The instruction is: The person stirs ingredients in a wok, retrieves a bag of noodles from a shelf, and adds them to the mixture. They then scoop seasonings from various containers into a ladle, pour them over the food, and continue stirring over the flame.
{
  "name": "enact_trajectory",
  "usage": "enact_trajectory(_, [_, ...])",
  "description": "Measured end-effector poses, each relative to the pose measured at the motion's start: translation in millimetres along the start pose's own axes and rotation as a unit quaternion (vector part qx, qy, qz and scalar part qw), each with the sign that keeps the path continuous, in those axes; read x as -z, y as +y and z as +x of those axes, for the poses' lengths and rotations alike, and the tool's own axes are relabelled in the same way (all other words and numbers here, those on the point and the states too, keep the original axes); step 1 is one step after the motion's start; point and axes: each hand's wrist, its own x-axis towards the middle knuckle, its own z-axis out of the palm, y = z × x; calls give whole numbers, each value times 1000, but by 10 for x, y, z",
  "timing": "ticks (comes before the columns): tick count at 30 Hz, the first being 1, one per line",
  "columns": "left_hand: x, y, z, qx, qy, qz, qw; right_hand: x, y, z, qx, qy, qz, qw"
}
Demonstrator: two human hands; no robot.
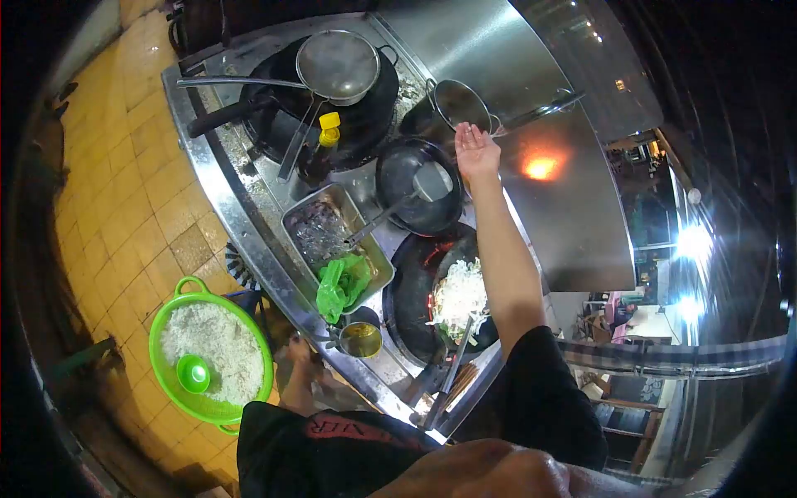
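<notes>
Black shirt [357,444] nearest. Round green plastic basket [199,408], grainy white rice [237,357] inside. Left hand unclear, can't tell its grip. Steel table [207,187], rectangular metal tray [380,270], crumpled green bag [342,286]. Black wok [407,307] with pale stringy shreds [459,297]; frying looks like the step in hand. Turning them next would call for a closed hand. Right hand [477,151]: palm up, grip spread, by the pot [455,93].

steel counter [214,192] — metal pot [455,93]; oblong tray [381,267]; yellow-capped bottle [320,156]; small cup [362,325]
</notes>
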Motion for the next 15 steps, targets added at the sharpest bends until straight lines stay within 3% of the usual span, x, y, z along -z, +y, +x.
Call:
enact_trajectory(1, [28, 101, -125, -114, 41, -60, 991, 52, 0, 92, 19, -1, 6, 1000])
enact_trajectory(2, [153, 239, -203, -115, 43, -61, 991, 101, 8, 177, 38, -1, 13, 999])
enact_trajectory(4, [447, 546, -319, 86, -111, -122, 983, 158, 46, 324, 54, -17, 9, 998])
enact_trajectory(7, [581, 750, -432, 69, -141, -38, 987, 121, 61, 410, 67, -22, 22, 997])
enact_trajectory(8, [510, 664, -371, 70, -139, -40, 987, 109, 59, 436, 62, 32, 21, 997])
enact_trajectory(10, [335, 400, -271, 85, -130, -191, 969, 134, 70, 414, 56, 90, 21, 994])
enact_trajectory(11, [271, 234, -161, 85, -128, -190, 970, 120, 70, 335, 61, 96, -43, 993])
enact_trajectory(13, [177, -46, 64, -73, -93, 64, 991, 93, 93, 217, 67, 107, -172, 977])
enact_trajectory(14, [124, -96, 157, -71, -90, 66, 991, 113, 83, 296, 76, 138, -280, 947])
enact_trajectory(15, [98, -143, 217, 14, -185, -105, 977, 159, 98, 386, 71, 139, -280, 947])
